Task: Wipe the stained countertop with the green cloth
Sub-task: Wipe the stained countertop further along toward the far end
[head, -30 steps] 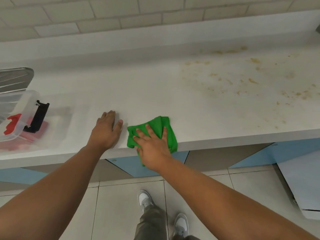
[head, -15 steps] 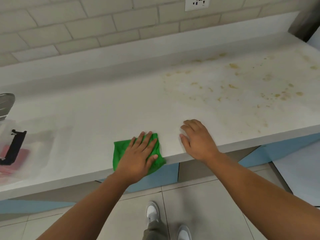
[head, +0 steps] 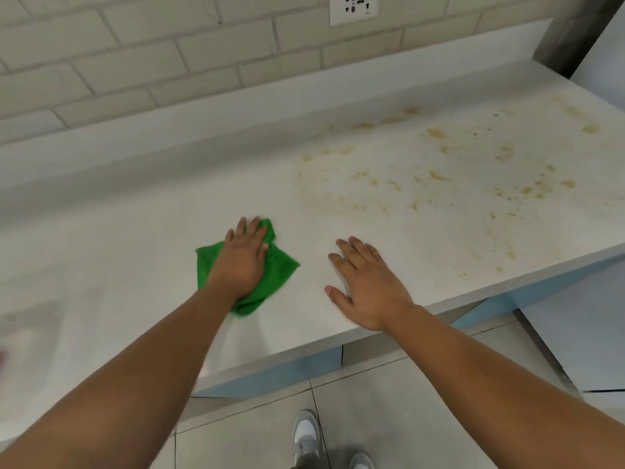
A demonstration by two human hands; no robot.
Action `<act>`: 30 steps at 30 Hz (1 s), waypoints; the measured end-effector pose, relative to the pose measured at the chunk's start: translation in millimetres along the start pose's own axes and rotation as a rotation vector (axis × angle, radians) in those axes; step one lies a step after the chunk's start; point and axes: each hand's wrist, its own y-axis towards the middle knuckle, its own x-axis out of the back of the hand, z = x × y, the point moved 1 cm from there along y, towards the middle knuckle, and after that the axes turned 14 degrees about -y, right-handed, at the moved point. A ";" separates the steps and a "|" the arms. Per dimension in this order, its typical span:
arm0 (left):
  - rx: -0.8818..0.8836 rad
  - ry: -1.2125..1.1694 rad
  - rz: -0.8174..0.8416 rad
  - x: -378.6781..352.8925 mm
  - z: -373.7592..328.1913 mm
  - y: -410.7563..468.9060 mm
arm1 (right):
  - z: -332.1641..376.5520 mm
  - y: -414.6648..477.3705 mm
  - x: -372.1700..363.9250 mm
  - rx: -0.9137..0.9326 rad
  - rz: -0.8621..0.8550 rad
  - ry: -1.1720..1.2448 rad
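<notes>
The green cloth [head: 277,272] lies crumpled on the white countertop [head: 135,258], a little back from its front edge. My left hand [head: 241,262] presses flat on the cloth with straight fingers and covers its middle. My right hand [head: 365,282] rests flat on the bare counter to the right of the cloth, fingers spread, holding nothing. Yellow-brown stains [head: 439,177] speckle the counter's right half, beyond my right hand.
A tiled wall with a white socket [head: 355,8] runs behind the counter. The counter ends at the far right by a dark upright panel [head: 575,32]. Blue cabinet fronts [head: 287,370] sit below the edge. My shoes [head: 306,434] stand on grey floor tiles.
The cloth passed from my right hand to my left. My left hand has since slid it away from the front edge, and my right hand rests further onto the counter. The view shifted right.
</notes>
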 end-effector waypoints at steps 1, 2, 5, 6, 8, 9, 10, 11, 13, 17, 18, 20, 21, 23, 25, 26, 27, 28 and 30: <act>0.122 -0.005 -0.052 -3.6 -9.4 14.1 | -0.1 0.5 -0.5 -0.003 -0.002 -0.003; 0.246 -0.010 -0.092 -7.3 -21.8 23.9 | 0.3 0.2 -1.4 -0.007 0.002 -0.005; 0.288 0.024 -0.100 -19.5 -53.2 24.1 | 2.6 1.8 -1.1 -0.026 0.009 -0.015; 0.209 0.026 -0.067 -21.6 -55.7 14.0 | 4.2 4.6 0.1 -0.034 0.008 -0.017; 0.044 -0.001 0.003 -20.1 -49.1 -16.7 | 8.7 12.8 2.2 -0.056 0.005 -0.024; -0.021 -0.001 0.028 -18.0 -40.7 -33.7 | 12.6 17.7 3.1 -0.067 0.005 -0.022; -0.071 0.000 0.039 -15.0 -29.3 -48.4 | 16.9 23.0 3.9 -0.073 0.006 -0.017; -0.102 0.000 0.047 -10.3 -16.4 -60.0 | 21.5 28.5 4.3 -0.067 0.007 -0.010; -0.130 0.004 0.050 0.5 10.4 -77.0 | 28.3 34.5 3.6 -0.039 0.001 -0.008; -0.066 -0.008 -0.003 21.6 51.3 -71.4 | 28.6 31.0 1.9 -0.054 -0.053 0.004; -0.010 -0.004 -0.044 25.0 58.7 -61.6 | 29.4 30.1 2.3 -0.059 -0.065 0.007; 0.171 0.025 -0.132 27.7 63.8 -35.1 | 30.8 28.3 3.6 -0.068 -0.088 0.012; 0.275 0.042 -0.164 28.4 61.7 -22.4 | 32.8 27.5 4.5 -0.075 -0.106 0.019; 0.386 0.053 -0.186 23.7 43.1 -0.3 | 34.2 24.7 7.2 -0.090 -0.155 0.043; 0.308 0.034 -0.165 9.0 10.5 10.8 | 34.7 21.6 8.7 -0.103 -0.214 0.078; 0.203 0.015 -0.140 -3.6 -9.8 10.7 | 34.1 18.8 8.8 -0.119 -0.250 0.095; 0.079 -0.005 -0.108 -16.2 -29.4 5.3 | 32.7 16.0 8.2 -0.139 -0.298 0.111; -0.041 -0.021 -0.063 -25.7 -46.1 -3.8 | 30.6 12.9 7.4 -0.162 -0.347 0.123; -0.217 -0.037 0.043 -32.5 -60.8 -25.4 | 26.4 6.2 5.5 -0.206 -0.392 0.135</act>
